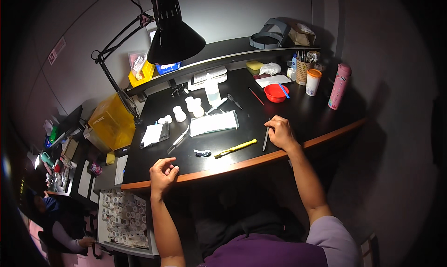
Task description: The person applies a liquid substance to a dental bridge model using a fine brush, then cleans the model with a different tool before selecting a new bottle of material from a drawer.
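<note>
My right hand [281, 133] is closed around the upper end of a thin dark grey tool [265, 142], which slants down to the desk; its exact kind is not clear. Over the desk's front edge at left, my left hand [163, 175] is loosely curled, thumb and forefinger apart, with nothing seen in it. A yellow toothbrush [236, 148] lies between the hands. Beside it is a small crumpled white-and-clear piece [202, 152]. Behind these sits a white pad [213, 123]. Pens [179, 137] lie nearest my left hand.
Small white bottles [179, 114] and a translucent bottle [212, 91] stand behind the pad. A red bowl [274, 95], an orange-lidded cup [313, 83] and a pink flask [339, 87] are at right. A black lamp [174, 34] overhangs. An open drawer [151, 225] holds many jars; another person [60, 225] sits far left.
</note>
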`<control>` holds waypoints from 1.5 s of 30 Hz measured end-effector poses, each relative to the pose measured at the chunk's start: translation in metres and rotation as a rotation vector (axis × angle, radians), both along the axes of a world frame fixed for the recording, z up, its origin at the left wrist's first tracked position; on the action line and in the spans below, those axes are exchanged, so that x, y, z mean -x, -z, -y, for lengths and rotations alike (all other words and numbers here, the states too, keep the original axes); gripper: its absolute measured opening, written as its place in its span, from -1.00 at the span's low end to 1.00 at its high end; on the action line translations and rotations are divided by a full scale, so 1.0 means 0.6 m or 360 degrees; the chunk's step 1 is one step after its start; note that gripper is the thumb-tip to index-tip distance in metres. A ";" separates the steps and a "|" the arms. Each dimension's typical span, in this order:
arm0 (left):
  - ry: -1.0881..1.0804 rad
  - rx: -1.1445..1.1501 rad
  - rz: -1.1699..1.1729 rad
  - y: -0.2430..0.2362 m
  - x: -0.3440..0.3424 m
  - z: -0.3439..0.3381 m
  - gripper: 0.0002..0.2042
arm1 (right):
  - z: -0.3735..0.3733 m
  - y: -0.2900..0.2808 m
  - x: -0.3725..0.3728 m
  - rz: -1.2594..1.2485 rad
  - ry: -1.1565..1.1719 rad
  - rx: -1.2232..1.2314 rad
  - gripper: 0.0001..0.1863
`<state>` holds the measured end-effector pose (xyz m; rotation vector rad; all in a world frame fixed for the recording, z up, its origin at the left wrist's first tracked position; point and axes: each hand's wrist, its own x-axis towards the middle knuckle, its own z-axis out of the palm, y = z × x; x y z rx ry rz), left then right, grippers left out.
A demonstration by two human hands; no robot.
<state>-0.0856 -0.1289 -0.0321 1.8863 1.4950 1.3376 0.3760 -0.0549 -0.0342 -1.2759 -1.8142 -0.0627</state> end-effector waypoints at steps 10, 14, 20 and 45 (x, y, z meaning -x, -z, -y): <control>-0.0187 -0.0075 -0.0110 -0.001 -0.018 0.017 -0.76 | 0.012 0.000 -0.003 -0.0002 -0.0080 0.0192 -0.69; -0.0285 -0.0152 -0.0068 -0.004 -0.022 0.032 -0.78 | 0.016 -0.006 0.003 -0.0072 -0.0125 0.0167 -0.66; -0.0417 -0.0481 0.0012 0.030 -0.058 0.088 -0.88 | 0.039 -0.017 -0.004 -0.0123 -0.0060 0.0210 -0.74; -0.0730 0.0347 0.0250 0.403 -0.026 0.233 -0.93 | -0.333 -0.069 0.085 0.0899 0.0910 0.0792 -0.78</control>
